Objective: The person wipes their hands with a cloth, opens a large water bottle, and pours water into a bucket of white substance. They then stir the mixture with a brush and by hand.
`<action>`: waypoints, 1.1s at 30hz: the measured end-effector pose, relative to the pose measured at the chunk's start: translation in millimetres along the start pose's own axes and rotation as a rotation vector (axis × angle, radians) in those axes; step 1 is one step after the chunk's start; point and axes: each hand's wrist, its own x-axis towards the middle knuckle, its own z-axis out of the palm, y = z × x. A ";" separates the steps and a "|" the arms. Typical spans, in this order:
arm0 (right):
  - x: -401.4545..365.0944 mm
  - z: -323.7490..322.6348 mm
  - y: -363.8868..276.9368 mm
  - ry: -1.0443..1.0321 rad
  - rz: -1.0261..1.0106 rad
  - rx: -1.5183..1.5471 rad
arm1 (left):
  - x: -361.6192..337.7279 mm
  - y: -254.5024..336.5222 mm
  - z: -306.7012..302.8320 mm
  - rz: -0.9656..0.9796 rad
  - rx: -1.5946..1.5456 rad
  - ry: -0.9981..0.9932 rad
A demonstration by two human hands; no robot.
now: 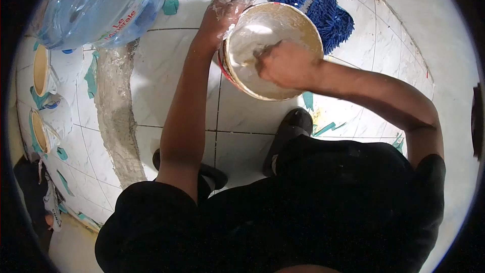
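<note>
A round bucket (308, 28) stands on the tiled floor in front of me, with pale, wet, paste-like material (252, 40) inside. Its inner wall is smeared with the same stuff. My left hand (226, 14) is closed on the bucket's rim at the upper left, its fingers coated with whitish residue. Inside the opening, over the paste, my right hand (289, 64) is curled into a fist and slightly blurred. Whatever that fist grips is hidden beneath it.
A large clear water bottle (108, 7) lies at upper left. Beside the bucket sits a blue shaggy mop cloth (333, 20). Two open pails (43, 68) are at far left, near a rough cement strip (116, 111). My shoes (298, 121) are below the bucket.
</note>
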 end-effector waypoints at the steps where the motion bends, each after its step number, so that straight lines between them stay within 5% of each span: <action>1: -3.0 -4.7 1.8 0.004 0.023 0.039 | -1.6 -3.6 1.9 -0.027 -0.034 -0.002; 6: -10.8 -12.7 17.5 -0.005 0.163 -0.085 | -4.1 4.4 5.8 -0.021 -0.119 0.072; 9: -6.1 -11.0 16.6 0.037 0.210 -0.095 | -8.8 -15.1 8.7 0.141 0.015 0.040; 12: 1.7 -0.5 6.7 0.051 0.107 -0.102 | -7.6 -16.7 9.3 -0.095 -0.135 -0.042; 17: -7.9 -6.4 -2.9 0.030 -0.117 0.044 | -14.4 -18.9 11.8 0.116 0.328 0.024; 19: -12.7 -10.6 6.2 -0.003 -0.063 0.103 | -11.2 -16.4 9.0 0.276 0.496 0.064; 21: -13.5 -15.3 16.3 -0.008 0.009 0.046 | -5.4 -13.0 8.1 0.150 0.382 0.036; 23: -13.8 -18.9 23.6 0.014 0.098 -0.118 | -3.3 -7.0 10.6 -0.287 -0.021 -0.055; 25: -7.5 -15.1 27.5 -0.018 0.176 -0.097 | -9.2 -18.3 18.1 -0.507 -0.452 0.030; 27: 0.4 -7.2 24.2 -0.005 0.219 -0.066 | -14.4 -28.7 24.3 -0.553 -0.594 0.068; 33: -4.4 0.8 0.4 -0.022 -0.071 0.052 | -16.6 -10.5 21.6 -0.392 -0.550 0.162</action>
